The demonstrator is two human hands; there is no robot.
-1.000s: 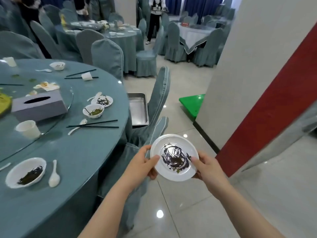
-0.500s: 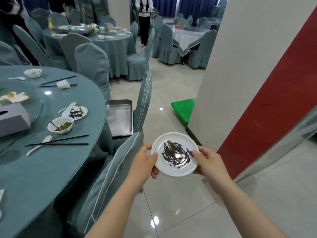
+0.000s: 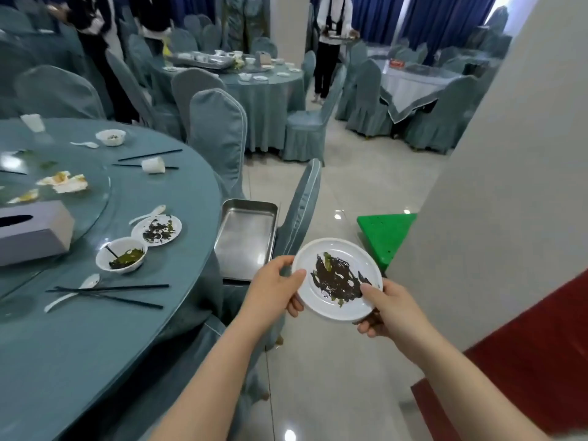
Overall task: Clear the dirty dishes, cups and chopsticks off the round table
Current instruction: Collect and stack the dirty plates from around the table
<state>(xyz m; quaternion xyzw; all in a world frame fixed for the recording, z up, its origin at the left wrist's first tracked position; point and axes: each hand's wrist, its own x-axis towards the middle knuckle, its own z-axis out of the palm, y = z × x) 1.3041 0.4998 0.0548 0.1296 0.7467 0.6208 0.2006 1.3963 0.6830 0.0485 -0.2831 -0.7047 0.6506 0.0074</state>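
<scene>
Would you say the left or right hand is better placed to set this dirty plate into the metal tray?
Left. The left hand grips the plate on the side nearest the metal tray.

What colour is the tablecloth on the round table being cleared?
The tablecloth is a plain muted teal, seen in the head view, the only view.

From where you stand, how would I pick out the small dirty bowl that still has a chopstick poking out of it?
Start at the big round table and find the grey tissue box on it. Just right of the box sits a white bowl of green scraps with one dark stick leaning inside. The neighbouring plate behind it is flat, smeared dark, and has no stick.
</scene>
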